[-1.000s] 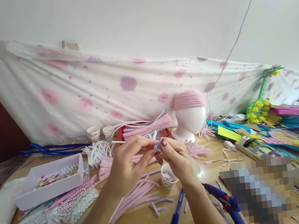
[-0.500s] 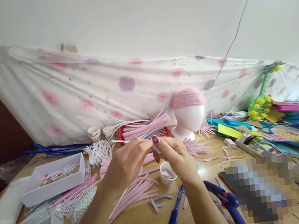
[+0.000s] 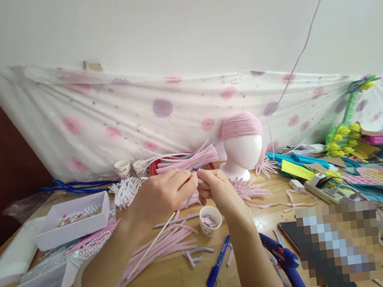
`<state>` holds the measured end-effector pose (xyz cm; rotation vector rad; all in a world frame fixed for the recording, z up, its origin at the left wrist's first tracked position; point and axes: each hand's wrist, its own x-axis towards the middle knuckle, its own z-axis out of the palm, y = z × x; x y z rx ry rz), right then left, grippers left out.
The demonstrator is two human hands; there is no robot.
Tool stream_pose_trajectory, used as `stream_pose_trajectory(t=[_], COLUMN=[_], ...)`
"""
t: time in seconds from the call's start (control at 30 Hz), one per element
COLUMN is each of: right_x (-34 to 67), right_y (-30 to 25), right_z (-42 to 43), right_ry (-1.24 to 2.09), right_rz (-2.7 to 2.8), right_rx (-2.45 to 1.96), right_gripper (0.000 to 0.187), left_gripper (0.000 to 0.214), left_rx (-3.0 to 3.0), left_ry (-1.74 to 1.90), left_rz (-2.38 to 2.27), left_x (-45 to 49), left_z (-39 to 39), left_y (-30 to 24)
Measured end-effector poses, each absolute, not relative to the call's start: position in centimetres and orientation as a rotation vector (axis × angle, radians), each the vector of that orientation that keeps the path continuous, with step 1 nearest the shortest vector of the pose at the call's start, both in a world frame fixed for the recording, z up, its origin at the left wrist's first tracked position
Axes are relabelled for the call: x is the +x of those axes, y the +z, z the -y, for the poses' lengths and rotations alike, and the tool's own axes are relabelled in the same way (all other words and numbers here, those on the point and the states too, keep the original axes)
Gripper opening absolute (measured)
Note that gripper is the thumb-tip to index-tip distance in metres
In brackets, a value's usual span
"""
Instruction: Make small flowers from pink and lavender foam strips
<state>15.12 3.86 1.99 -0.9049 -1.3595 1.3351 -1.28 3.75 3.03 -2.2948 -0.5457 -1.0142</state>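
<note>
Both hands meet at the fingertips: left hand (image 3: pixel 163 195) and right hand (image 3: pixel 220 193) pinch a small pale piece (image 3: pixel 199 180) (too small to identify) above the middle of the desk (image 3: pixel 180 285) — a paper cup (image 3: pixel 210 218) stands just below them.

The tiny piece (image 3: pixel 199 180) pinched between left hand (image 3: pixel 159 198) and right hand (image 3: pixel 220 195) is mostly hidden by fingertips. A pixelated patch (image 3: pixel 339 242) right of them masks the table (image 3: pixel 180 283).
</note>
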Motion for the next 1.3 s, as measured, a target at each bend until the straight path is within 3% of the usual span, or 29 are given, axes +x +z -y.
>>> stream_pose_trajectory(t=[0.33,0.77,0.97,1.1,1.2,1.3], right_x=[15.3,14.5,13.9,13.3,13.1,13.1], right_y=[1.4,1.4,1.0,0.8,0.8,1.0], right_z=[-3.2,-2.7,-2.4,-2.1,-1.8,-1.5], right_ry=[1.182,0.113,-0.245,-0.455,-0.501,-0.460], right_rz=[1.638,1.957,1.972,2.008,2.001,1.970], right_rx=[-0.714,-0.628,-0.465,-0.414,-0.375,-0.336], right_gripper=[0.039,0.034,0.032,0.035,0.037,0.036], left_gripper=[0.028,0.028,0.020,0.019,0.017,0.015], left_rx=[-2.350,-2.632,-3.127,-3.494,-3.617,-3.569], left_ry=[-0.818,-0.732,-0.882,-0.779,-0.623,-0.740], left_rz=[0.630,0.806,1.387,1.900,2.059,2.347], left_x=[-1.8,-2.3,-2.8,-3.7,-4.0,-3.8], left_z=[-1.2,0.8,1.2,0.3,-0.1,0.1], left_y=[4.4,7.5,9.5,10.4,10.8,10.8])
